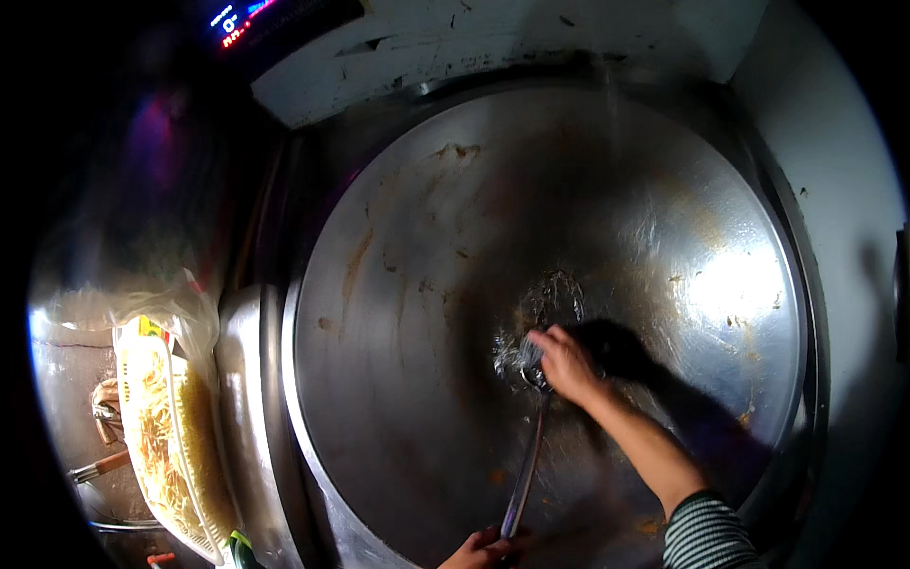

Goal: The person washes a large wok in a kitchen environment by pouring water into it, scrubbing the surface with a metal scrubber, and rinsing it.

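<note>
My left hand [485, 549] grips the lower end of the long metal handle of a ladle [527, 466]. The ladle lies across a very large round steel wok [398, 427], its head near the middle. Over that head is my right hand [566, 363], fingers curled down on a grey, shiny clump [530, 352] that looks like a steel-wool scourer. The fingers partly hide both the clump and the ladle's head. A little water glistens around them, and brown residue streaks the wok's inner surface.
A white plastic basket [170, 398] of pale, thin-cut strips stands left, beyond a steel ledge [242, 370]. A clear plastic bag [188, 309] lies behind it, a wooden-handled tool [103, 466] beside it. Light panels [803, 142] border the wok at back and right; a lit display [231, 25] sits upper left.
</note>
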A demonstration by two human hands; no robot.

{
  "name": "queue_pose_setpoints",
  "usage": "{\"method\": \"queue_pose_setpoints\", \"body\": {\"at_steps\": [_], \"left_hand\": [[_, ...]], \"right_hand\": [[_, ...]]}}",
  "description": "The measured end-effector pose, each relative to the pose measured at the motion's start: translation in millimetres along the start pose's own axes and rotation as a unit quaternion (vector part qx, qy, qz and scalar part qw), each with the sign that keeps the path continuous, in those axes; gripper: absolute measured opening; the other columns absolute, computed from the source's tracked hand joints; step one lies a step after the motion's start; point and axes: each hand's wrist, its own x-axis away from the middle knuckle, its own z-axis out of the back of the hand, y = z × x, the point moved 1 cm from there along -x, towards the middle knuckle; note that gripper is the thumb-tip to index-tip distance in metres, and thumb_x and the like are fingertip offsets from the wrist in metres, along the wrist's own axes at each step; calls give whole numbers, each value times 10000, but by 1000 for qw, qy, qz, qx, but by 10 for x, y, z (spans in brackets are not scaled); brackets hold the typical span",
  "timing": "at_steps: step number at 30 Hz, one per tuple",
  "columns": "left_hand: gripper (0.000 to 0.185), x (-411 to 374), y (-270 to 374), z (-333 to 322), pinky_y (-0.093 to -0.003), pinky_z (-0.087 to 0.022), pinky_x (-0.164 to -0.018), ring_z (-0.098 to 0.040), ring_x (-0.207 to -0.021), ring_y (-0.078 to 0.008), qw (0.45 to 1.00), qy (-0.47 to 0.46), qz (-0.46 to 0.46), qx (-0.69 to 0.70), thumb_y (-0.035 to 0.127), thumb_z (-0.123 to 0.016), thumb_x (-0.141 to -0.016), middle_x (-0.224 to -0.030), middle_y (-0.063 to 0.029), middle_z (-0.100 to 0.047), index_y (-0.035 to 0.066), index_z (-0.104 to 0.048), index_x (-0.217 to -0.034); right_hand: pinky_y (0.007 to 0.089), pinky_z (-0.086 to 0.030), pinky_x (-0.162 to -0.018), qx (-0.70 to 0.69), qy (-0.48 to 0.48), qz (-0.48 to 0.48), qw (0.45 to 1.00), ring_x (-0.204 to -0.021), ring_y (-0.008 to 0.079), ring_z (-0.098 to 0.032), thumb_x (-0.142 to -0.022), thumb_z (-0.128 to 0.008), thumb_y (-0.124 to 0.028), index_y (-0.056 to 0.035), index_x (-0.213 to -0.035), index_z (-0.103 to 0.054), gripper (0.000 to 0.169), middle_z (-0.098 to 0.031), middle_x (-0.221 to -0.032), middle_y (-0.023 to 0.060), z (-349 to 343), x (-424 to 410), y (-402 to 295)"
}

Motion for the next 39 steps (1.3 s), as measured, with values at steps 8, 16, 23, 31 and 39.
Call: {"method": "queue_pose_setpoints", "body": {"at_steps": [8,16,23,31,39], "left_hand": [[253,111,-52,85,-214,-388,-426,-479,-491,-106,998,52,29,-19,217,-570,-847,-641,-14,-509,28,-548,-1015],[273,47,0,87,-233,-382,-420,-486,-488,-111,999,39,-15,-29,167,-549,-847,-647,-25,-532,4,-544,-1066],[255,-94,-153,152,-232,-367,-399,-473,-460,-105,998,59,-15,-7,150,-538,-846,-630,-20,-521,13,-549,-1061],[228,-58,29,25,-224,-363,-415,-454,-474,-95,993,109,-34,-28,150,-518,-848,-638,-8,-504,29,-543,-1039],[264,-179,-104,16,-218,-378,-444,-460,-504,-86,997,75,-18,-24,167,-517,-858,-664,-2,-512,38,-538,-1087]], "right_hand": [[358,-447,-668,6,34,80,996,-788,310,-549,-808,-497,3,-21,-995,-608,220,-510,-865,154,-456,-33,338],[377,-429,-782,122,-6,44,992,-903,302,-503,-792,-534,-62,-73,-1011,-617,234,-518,-949,117,-89,137,45],[379,-422,-845,306,29,21,951,-1041,295,-460,-826,-472,-81,-41,-945,-597,177,-489,-1102,130,358,-132,552],[411,-451,-743,120,-5,48,992,-903,331,-498,-818,-507,-111,-85,-1024,-574,218,-502,-955,133,-117,289,-68],[389,-462,-796,284,96,-37,953,-1004,308,-488,-820,-455,-93,-55,-972,-586,205,-491,-1048,127,57,-432,377]]}}
